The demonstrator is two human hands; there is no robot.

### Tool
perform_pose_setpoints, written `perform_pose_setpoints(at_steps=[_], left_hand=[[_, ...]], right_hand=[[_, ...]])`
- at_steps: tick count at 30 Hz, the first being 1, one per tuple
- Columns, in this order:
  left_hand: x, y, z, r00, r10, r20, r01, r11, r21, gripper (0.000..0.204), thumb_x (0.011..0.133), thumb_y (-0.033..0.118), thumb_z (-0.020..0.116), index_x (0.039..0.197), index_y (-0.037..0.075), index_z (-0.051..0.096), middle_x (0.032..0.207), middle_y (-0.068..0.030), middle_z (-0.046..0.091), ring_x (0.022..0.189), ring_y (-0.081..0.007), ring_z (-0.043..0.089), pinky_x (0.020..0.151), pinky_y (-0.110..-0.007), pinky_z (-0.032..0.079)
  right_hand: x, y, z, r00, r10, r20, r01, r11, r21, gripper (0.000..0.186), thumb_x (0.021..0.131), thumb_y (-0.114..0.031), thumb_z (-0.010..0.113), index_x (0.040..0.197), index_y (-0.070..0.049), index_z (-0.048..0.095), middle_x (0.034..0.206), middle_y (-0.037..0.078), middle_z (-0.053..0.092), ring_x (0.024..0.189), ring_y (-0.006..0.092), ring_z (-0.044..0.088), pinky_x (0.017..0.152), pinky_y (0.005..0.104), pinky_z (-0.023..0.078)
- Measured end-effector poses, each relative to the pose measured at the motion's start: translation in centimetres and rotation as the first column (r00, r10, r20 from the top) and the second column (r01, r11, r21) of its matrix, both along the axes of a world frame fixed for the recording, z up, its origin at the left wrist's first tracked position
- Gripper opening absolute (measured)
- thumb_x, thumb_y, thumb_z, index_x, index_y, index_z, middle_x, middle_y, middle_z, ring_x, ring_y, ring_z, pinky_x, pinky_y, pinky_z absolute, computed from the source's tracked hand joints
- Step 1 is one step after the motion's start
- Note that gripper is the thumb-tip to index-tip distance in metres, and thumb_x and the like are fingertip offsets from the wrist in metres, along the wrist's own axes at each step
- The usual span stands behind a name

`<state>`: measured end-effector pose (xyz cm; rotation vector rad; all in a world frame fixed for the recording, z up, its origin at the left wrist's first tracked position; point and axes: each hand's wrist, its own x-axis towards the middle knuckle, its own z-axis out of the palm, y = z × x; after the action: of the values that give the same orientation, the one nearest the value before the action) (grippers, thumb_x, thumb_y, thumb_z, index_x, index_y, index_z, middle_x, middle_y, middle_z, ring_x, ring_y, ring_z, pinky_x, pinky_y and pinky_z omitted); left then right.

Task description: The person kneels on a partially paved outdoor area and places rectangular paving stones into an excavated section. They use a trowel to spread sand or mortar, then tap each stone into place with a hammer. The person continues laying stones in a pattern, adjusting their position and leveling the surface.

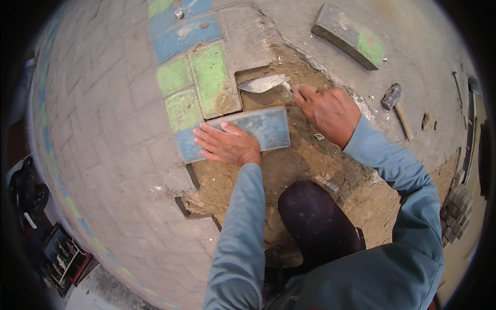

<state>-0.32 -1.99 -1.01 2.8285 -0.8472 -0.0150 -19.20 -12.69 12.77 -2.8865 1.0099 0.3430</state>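
My left hand (230, 143) lies with fingers apart on a long blue paving block (271, 129), which sits at the edge of the dug sandy bed below green pavers (211, 77). My right hand (328, 111) is closed round the handle of a pointed trowel (260, 83). The trowel's pale blade is over the sand just above the blue block, beside the notched paving edge. Most of the handle is hidden in my fist.
A loose grey block (341, 36) with green paint rests at upper right, above a hammer (396, 108). Grey herringbone paving (108, 134) covers the left. My knee (315, 217) is in the sand below. Stacked pavers (454, 212) stand at far right, assorted gear (62, 258) at far left.
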Motion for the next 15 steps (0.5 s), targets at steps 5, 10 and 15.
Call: perform_pose_setpoints(at_steps=[5,10,15], left_hand=[[0.4,0.0,0.1,1.000,0.004,0.018,-0.003,1.000,-0.008,0.061,0.109,0.038,0.034,0.158,0.003,0.029,0.168,-0.0172,0.022,0.156,-0.0352,0.017,0.124,-0.055,0.013],[0.0,-0.3,0.5,1.000,-0.003,-0.022,0.003,1.000,-0.010,0.061,0.109,0.038,0.033,0.158,0.003,0.029,0.168,-0.0177,0.023,0.156,-0.0354,0.017,0.124,-0.056,0.014],[0.5,-0.1,0.3,1.000,0.002,-0.002,-0.002,1.000,0.006,0.061,0.109,0.039,0.033,0.159,0.003,0.028,0.168,-0.0182,0.023,0.156,-0.0362,0.016,0.124,-0.056,0.013]], right_hand=[[-0.3,-1.2,3.2,0.995,-0.019,-0.094,0.011,0.997,-0.076,0.030,0.089,-0.011,0.062,0.118,-0.004,0.061,0.100,0.009,0.061,0.069,0.0242,0.068,0.059,0.0368,0.054],[0.3,0.1,1.6,1.000,-0.011,-0.009,0.011,1.000,-0.003,0.028,0.090,-0.013,0.063,0.116,-0.003,0.060,0.098,0.011,0.060,0.067,0.0262,0.068,0.058,0.0385,0.053],[-1.9,1.0,0.1,0.983,-0.185,-0.009,0.185,0.973,0.136,0.030,0.095,-0.021,0.063,0.119,-0.004,0.057,0.096,0.015,0.059,0.065,0.0320,0.067,0.057,0.0443,0.054]])
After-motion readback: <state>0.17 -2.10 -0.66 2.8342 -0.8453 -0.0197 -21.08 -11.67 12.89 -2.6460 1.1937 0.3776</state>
